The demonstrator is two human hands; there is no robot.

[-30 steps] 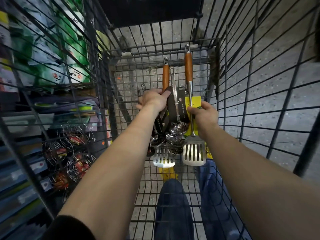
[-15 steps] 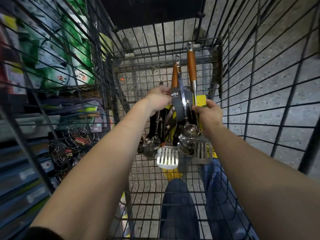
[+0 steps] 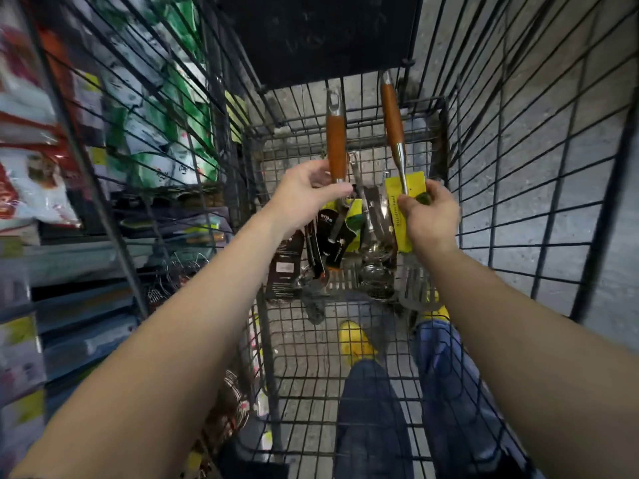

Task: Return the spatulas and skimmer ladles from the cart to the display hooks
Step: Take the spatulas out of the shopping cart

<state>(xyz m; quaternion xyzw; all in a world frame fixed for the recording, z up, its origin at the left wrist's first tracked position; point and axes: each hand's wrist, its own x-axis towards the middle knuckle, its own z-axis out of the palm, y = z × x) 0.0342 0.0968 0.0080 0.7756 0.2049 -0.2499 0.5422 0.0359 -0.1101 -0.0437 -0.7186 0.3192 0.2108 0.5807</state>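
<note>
Both hands are up inside the cart (image 3: 447, 143), each with a spatula.

- Left hand (image 3: 307, 197): closed, thumb and fingers wrapped round the bottom end of the wood grip of the left spatula (image 3: 336, 143). The grip stands nearly upright above the hand, hanging loop on top.
- Right hand (image 3: 430, 219): closed in a pinch on the steel shaft of the right spatula (image 3: 392, 112), right where the yellow card (image 3: 404, 183) sits on the shaft. Its wood grip rises above the hand and leans slightly towards the left hand. The slotted blade hangs below the wrist.
- Skimmer ladles (image 3: 377, 271): between the two hands and below them, bowls down and bunched together. One thin steel handle comes up between the two spatula grips. Can't tell which hand carries them.
- Black tags (image 3: 287, 264): dangling under the left hand, mixed in with more steel utensils. That area is blurred, so there's no count.
- The whole bundle is off the cart floor, near the far wall.
- A shelf (image 3: 69, 271) with packets (image 3: 162, 133) sits outside the cart wall, beyond the left hand.
- Jeans (image 3: 373, 409) and a yellow shoe (image 3: 356, 344) show through the cart mesh, below both hands.
</note>
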